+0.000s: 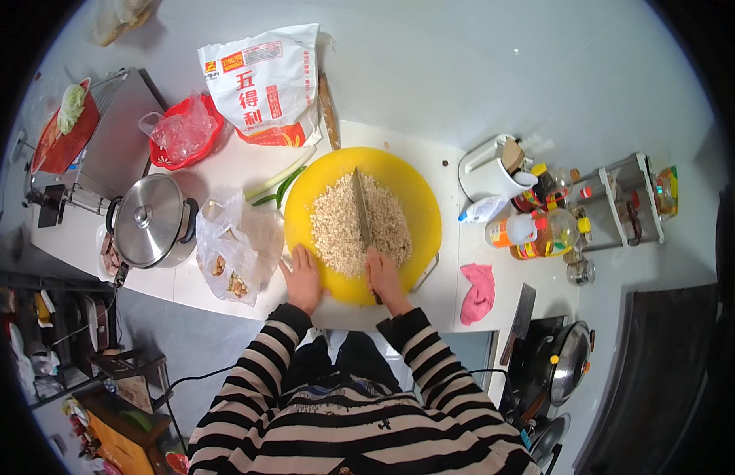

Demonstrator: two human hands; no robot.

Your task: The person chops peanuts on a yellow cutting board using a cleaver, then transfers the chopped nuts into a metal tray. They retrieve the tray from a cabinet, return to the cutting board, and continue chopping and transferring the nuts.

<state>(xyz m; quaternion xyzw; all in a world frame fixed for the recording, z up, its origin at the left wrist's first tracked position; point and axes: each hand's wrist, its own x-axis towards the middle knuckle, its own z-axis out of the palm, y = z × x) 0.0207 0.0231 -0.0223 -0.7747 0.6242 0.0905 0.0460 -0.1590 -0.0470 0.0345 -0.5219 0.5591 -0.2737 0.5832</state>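
A round yellow cutting board point(424, 196) lies on the white counter in front of me. Finely chopped pale food point(338, 219), its kind unclear, covers the board's middle. My right hand point(386, 276) grips the handle of a kitchen knife point(361, 205). The blade points away from me and rests in or just over the chopped heap. My left hand point(302, 279) lies flat at the board's lower left rim, fingers spread and holding nothing. Just left of it sits a thin plastic bag point(225, 228) with several small brownish pieces inside. Beyond that hand are green scallion stalks point(281, 184).
Left stand a lidded steel pot point(149, 222) and a red basket point(212, 133). A white flour sack point(260, 89) and a rolling pin point(329, 110) lean at the wall. Rightward are a pink cloth point(478, 294), bottles point(530, 228), a cleaver point(523, 309) and a lidded wok point(570, 362).
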